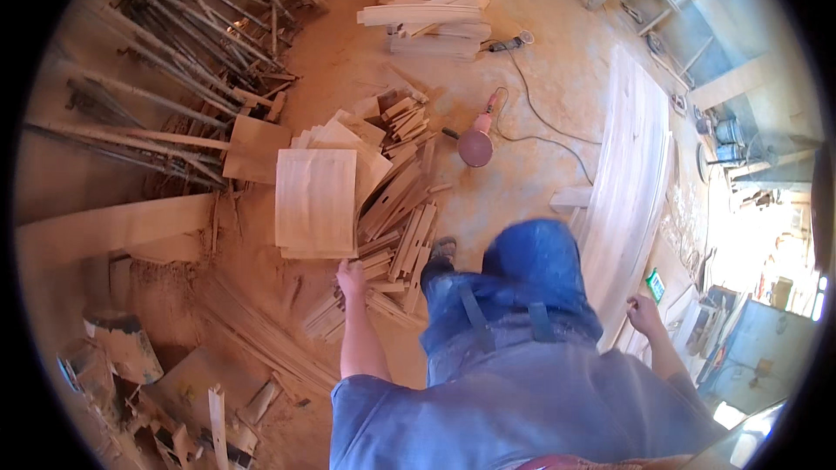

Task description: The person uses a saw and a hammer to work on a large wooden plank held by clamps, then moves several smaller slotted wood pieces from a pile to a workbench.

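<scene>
My left hand [351, 280] is at the lower right corner of a pale rectangular wooden panel [315, 202], its fingers closed at the edge. The panel lies flat over other panels [370, 165], beside a heap of loose wood offcuts [405, 235]. Off to my right side, my right hand [644, 315] is closed near the long pale boards [623, 191]. Something small may show at its fingertips, but I cannot make it out. A small green packet [655, 285] lies just beyond that hand.
Ahead on the dusty floor lies a sander with a round disc [475, 148], its cord [557, 141] trailing right. Behind it are an angle grinder [507, 44] and stacked wood pieces [435, 26]. Metal clamps [200, 35] lean at far left; scrap wood [218, 426] lies at lower left.
</scene>
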{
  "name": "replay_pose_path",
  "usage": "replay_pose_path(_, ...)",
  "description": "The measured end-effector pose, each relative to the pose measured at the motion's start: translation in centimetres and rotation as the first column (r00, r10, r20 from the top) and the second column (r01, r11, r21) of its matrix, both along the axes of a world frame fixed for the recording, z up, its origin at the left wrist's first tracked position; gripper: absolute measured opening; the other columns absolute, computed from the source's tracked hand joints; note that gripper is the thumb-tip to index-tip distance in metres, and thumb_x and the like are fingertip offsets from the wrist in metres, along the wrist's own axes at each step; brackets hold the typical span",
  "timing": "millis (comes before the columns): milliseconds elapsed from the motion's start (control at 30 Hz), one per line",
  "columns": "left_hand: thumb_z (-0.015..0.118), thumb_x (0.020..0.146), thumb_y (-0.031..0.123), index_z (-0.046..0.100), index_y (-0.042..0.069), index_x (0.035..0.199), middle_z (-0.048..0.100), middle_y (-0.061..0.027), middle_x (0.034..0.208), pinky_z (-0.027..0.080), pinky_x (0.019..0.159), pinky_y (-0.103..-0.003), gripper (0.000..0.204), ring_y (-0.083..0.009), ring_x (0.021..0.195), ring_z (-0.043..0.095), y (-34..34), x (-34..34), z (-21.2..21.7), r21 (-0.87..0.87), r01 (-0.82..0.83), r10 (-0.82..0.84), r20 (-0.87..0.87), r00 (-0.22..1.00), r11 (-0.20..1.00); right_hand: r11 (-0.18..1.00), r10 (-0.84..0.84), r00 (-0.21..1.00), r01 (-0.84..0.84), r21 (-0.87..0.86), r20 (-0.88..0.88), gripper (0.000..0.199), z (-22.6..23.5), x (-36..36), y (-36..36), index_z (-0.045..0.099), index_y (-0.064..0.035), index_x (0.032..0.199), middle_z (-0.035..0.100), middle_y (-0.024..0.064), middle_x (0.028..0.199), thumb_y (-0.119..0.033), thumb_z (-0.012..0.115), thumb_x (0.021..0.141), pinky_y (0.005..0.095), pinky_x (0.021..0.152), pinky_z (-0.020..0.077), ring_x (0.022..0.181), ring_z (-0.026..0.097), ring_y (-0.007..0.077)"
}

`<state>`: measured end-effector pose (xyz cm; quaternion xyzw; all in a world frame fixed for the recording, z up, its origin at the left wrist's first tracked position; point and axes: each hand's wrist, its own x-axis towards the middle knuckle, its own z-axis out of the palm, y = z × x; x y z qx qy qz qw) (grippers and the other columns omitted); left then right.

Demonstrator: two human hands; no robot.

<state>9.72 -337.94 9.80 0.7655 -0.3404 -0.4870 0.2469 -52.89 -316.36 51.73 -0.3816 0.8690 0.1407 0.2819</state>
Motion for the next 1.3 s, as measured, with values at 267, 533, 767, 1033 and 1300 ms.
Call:
replay_pose_path(267, 0.061, 0.081, 0.017, 0.063, -0.002, 0.074, 0.065, -0.0166, 0.074, 0.051, 0.066, -0.044, 0.021, -0.0320, 0.069, 0.061, 15.4, -5.2, -8.1, 0.266, -0.096, 0.093, 0.023, 0.995, 0.959, 0.926, 0.325, 0.942, -0.298, -0.234, 0.085, 0.032, -4.8, -2.7, -19.7, 0.068, -0.0025, 0.112, 0.070, 0.0237, 0.106, -0.011, 0.058, 0.083, 0.0430, 0.089, 0.0525, 0.103, 0.066, 0.0390)
replay_pose_path(533, 0.064, 0.085, 0.011, 0.061, 0.002, 0.084, 0.060, -0.0080, 0.068, 0.047, 0.054, -0.030, 0.009, -0.0180, 0.060, 0.059, -2.9, -15.5, -1.2, 0.231, -0.479, 0.532, -0.336, 0.777, 0.847, 0.914, 0.391, 0.902, -0.356, -0.194, 0.185, 0.029, -14.2, -6.8, -42.8, 0.069, -0.0015, 0.109, 0.070, 0.0227, 0.101, -0.011, 0.059, 0.083, 0.0417, 0.088, 0.0531, 0.100, 0.067, 0.0387)
replay_pose_path(767, 0.073, 0.086, 0.018, 0.061, -0.003, 0.115, 0.066, -0.0060, 0.087, 0.049, 0.060, -0.027, 0.038, -0.0143, 0.070, 0.061, -37.9, -28.6, 0.6, 0.167, -0.558, 0.579, -0.121, 0.806, 0.813, 0.777, 0.620, 0.774, -0.584, -0.233, 0.127, 0.068, -26.7, -9.1, -78.3, 0.053, -0.0043, 0.134, 0.055, 0.0219, 0.136, -0.020, 0.078, 0.073, 0.0440, 0.107, 0.0422, 0.127, 0.052, 0.0370)
replay_pose_path(1033, 0.072, 0.090, 0.036, 0.048, 0.004, 0.135, 0.060, -0.0098, 0.106, 0.049, 0.074, -0.033, 0.061, -0.0183, 0.088, 0.058, -72.5, -45.8, 0.1, 0.435, -0.328, 0.527, -0.494, 0.691, 0.839, 0.454, 0.835, 0.526, -0.825, -0.337, -0.162, 0.102, -46.4, -8.5, -103.6, 0.030, -0.0043, 0.151, 0.044, 0.0216, 0.144, -0.018, 0.080, 0.063, 0.0502, 0.115, 0.0290, 0.137, 0.039, 0.0407)
replay_pose_path(1300, 0.074, 0.084, 0.053, 0.041, 0.004, 0.141, 0.052, -0.0191, 0.130, 0.044, 0.097, -0.049, 0.082, -0.0338, 0.116, 0.050, -85.8, -54.6, -7.7, 0.625, -0.443, 0.716, -0.284, 0.638, 0.643, 0.503, 0.854, 0.501, -0.732, -0.459, 0.138, 0.078, -49.8, -10.8, -106.6, 0.037, 0.0015, 0.142, 0.053, 0.0220, 0.115, -0.012, 0.066, 0.070, 0.0515, 0.100, 0.0368, 0.108, 0.051, 0.0396)
